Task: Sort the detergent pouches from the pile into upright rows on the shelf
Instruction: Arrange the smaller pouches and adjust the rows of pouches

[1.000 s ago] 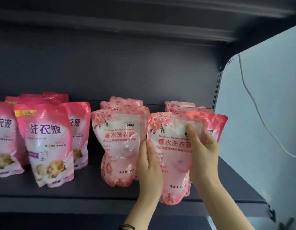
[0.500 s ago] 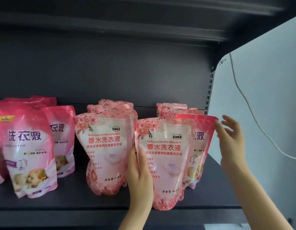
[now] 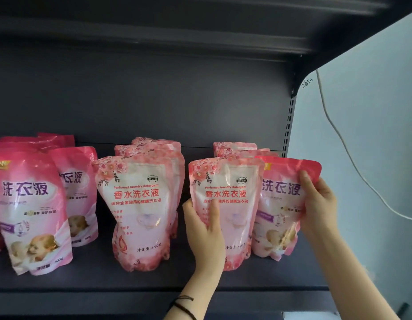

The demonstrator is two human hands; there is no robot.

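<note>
Right hand (image 3: 318, 204), gripping rightmost pouch (image 3: 281, 202), right edge

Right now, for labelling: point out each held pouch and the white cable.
Held baby-print pouch (image 3: 280, 188): head view, purple lettering.
Held floral pouch (image 3: 225, 194): head view, red lettering.
White cable (image 3: 321, 95): head view, upper stretch.

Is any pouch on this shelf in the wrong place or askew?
Yes. The baby-print pouch gripped by the right hand is at the far right, partly behind the front floral pouch that the left hand holds. Its matching pouches stand at the left end, so it looks misplaced.
</note>
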